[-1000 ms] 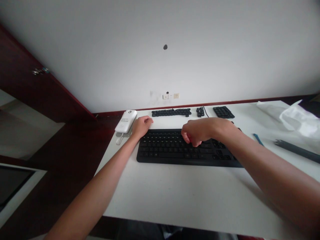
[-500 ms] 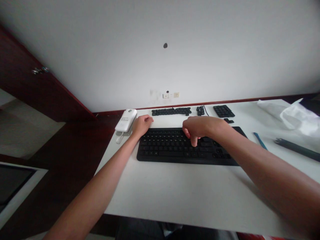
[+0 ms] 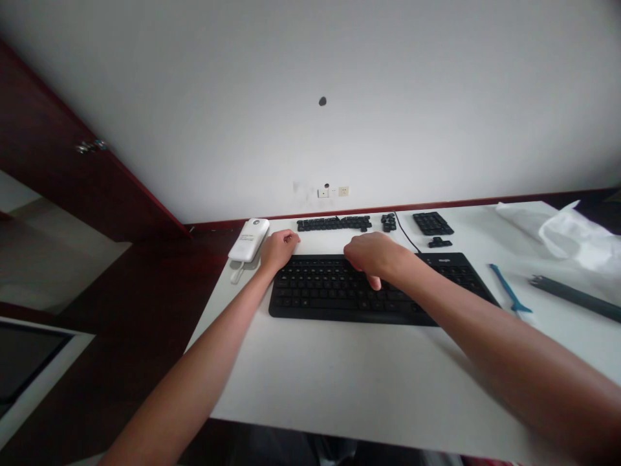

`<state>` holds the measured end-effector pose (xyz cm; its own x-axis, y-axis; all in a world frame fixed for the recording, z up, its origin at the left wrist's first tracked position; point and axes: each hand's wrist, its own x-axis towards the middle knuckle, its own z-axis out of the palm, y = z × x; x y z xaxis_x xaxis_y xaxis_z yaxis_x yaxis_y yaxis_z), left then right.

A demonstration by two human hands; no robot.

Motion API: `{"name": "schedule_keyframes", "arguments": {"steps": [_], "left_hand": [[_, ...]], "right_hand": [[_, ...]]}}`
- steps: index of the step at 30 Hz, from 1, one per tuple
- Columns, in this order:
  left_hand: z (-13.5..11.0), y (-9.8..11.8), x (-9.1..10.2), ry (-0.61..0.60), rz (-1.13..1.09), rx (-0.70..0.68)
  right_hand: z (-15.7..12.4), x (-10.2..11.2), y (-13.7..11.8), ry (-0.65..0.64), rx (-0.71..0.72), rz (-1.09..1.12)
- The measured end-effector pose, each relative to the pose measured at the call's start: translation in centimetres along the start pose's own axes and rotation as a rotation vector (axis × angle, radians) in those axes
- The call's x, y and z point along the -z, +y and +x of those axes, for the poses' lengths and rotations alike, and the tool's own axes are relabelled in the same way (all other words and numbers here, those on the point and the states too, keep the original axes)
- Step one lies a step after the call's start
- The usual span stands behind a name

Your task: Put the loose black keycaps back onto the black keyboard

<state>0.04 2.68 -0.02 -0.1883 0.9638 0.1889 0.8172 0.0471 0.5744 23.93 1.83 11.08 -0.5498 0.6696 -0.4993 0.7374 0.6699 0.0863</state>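
Note:
A black keyboard [image 3: 334,301] lies across the white table [image 3: 339,375]. My left hand [image 3: 279,249] rests against its top-left corner, loosely closed, with nothing seen in it. My right hand [image 3: 371,255] hovers over the keyboard's middle, its fingers curled under. One fingertip points down and presses on a key. Behind the keyboard lie loose black keycaps: a long row [image 3: 334,224], a small cluster [image 3: 388,221], a number-pad block [image 3: 433,223] and a few by themselves [image 3: 439,243].
A white flat device [image 3: 250,239] lies at the table's left edge, next to my left hand. A blue tool [image 3: 507,288], a dark rod [image 3: 575,294] and a white plastic bag [image 3: 577,236] lie to the right. A cable [image 3: 405,236] runs back from the keyboard.
My right hand has moved left along the keyboard, uncovering its right end, and now presses down with one finger. My left hand has stayed at the corner. The view shifted slightly.

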Motion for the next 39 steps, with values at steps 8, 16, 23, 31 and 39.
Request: {"name": "schedule_keyframes", "arguments": {"steps": [8,16,23,31,39], "left_hand": [[0.0,-0.2,-0.2,0.016,-0.031,-0.01],[-0.1,-0.3,-0.2,0.026,-0.024,-0.011],[0.2,-0.8,-0.4,0.039,-0.034,-0.024],[-0.2,-0.4,-0.1,0.02,-0.001,-0.034],[-0.5,0.4,0.3,0.052,0.111,-0.16]], "right_hand": [[1.0,-0.8,1.3,-0.004,0.026,0.081],[0.9,-0.1,0.5,-0.061,0.0,0.014],[1.2,0.0,-0.5,-0.048,-0.023,-0.031],[1.5,-1.2,2.6,-0.064,-0.001,0.134],[0.7,-4.6,6.1,0.089,0.044,0.351]]}}
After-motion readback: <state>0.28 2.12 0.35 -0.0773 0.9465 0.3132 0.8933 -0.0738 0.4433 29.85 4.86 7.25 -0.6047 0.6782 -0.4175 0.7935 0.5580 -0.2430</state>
